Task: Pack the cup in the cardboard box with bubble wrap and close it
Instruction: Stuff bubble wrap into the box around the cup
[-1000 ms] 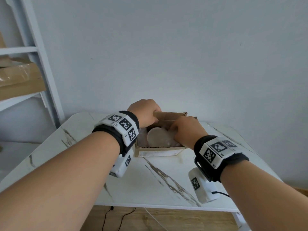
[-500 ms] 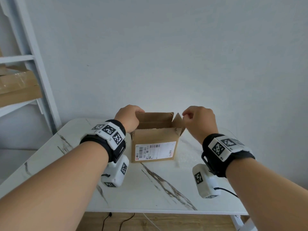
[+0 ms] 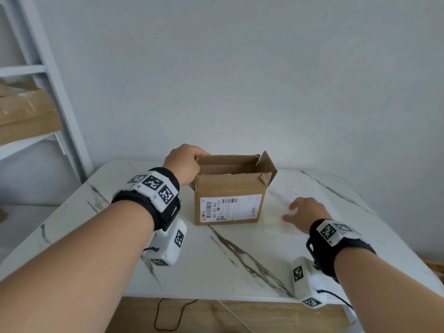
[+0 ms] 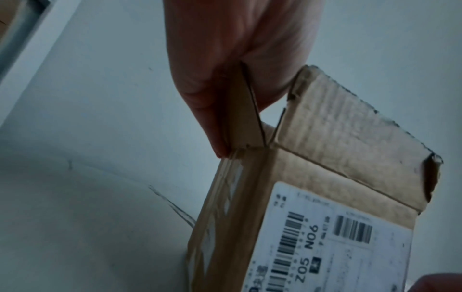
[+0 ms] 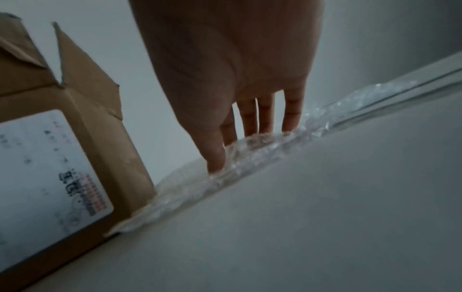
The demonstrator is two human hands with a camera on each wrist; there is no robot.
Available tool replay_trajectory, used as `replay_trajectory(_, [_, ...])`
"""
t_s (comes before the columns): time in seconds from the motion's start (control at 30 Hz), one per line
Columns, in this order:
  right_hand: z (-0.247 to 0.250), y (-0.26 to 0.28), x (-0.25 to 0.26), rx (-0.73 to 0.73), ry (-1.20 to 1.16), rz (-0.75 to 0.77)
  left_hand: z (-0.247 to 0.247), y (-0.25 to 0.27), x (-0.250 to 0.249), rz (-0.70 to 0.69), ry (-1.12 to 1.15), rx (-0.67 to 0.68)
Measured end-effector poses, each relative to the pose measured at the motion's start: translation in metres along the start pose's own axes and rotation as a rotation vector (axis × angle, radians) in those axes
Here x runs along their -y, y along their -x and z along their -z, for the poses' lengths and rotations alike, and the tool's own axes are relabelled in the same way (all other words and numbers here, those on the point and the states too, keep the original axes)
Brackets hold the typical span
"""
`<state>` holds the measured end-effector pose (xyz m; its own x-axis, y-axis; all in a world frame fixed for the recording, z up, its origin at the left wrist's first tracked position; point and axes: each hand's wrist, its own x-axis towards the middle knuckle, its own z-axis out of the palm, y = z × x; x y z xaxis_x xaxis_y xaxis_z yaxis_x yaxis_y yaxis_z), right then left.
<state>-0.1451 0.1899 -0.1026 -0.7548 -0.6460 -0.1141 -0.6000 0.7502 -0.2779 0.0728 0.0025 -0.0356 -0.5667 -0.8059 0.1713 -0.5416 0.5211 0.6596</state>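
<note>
A brown cardboard box (image 3: 230, 200) with a white shipping label stands upright on the marble table (image 3: 240, 260), its top flaps raised. My left hand (image 3: 183, 163) pinches the box's left flap (image 4: 243, 110) between thumb and fingers. A clear sheet of bubble wrap (image 3: 290, 198) lies flat on the table right of the box. My right hand (image 3: 305, 212) rests on that bubble wrap (image 5: 255, 156) with straight fingers (image 5: 250, 116) touching it. The cup is hidden from every view.
A white shelf frame (image 3: 48, 75) with brown cardboard packages (image 3: 24, 116) stands at the left, beyond the table. The grey wall is close behind the box. A black cable (image 3: 173, 313) lies on the wooden floor under the table's front edge.
The box went from tipped toward me to upright. My right hand left the right flap and dropped onto the bubble wrap. My left hand kept its hold on the left flap.
</note>
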Motion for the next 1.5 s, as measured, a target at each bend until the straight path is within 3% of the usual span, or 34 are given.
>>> replay_trajectory(0.27, [0.008,0.003,0.001,-0.150,-0.076,-0.093,0.001,-0.001,0.002,-0.002,0.052,0.020])
replay_trajectory(0.47, [0.061,0.017,0.013,-0.421,-0.351,-0.089,0.026,0.007,-0.029,-0.108,0.138,-0.171])
replay_trajectory(0.57, [0.094,0.033,0.031,-0.610,-0.456,0.007,0.034,0.011,-0.054,-0.147,0.243,-0.166])
replay_trajectory(0.7, [0.114,0.053,0.058,-0.740,-0.553,0.324,0.039,0.024,-0.088,-0.123,0.429,-0.026])
replay_trajectory(0.83, [0.101,0.074,0.078,-0.712,-0.427,0.602,0.049,0.035,-0.103,-0.060,0.570,0.075])
replay_trajectory(0.97, [0.078,0.085,0.084,-0.625,-0.318,0.761,0.048,0.042,-0.089,0.045,0.480,0.150])
replay_trajectory(1.17, [0.064,0.092,0.084,-0.397,-0.366,0.733,0.042,0.047,-0.055,0.080,0.458,0.069])
replay_trajectory(1.37, [0.087,0.092,0.082,-0.437,-0.292,0.706,0.059,0.048,-0.070,-0.033,0.471,0.007])
replay_trajectory(1.5, [0.104,0.094,0.089,-0.361,-0.223,0.695,0.070,0.056,-0.089,-0.123,0.495,0.027])
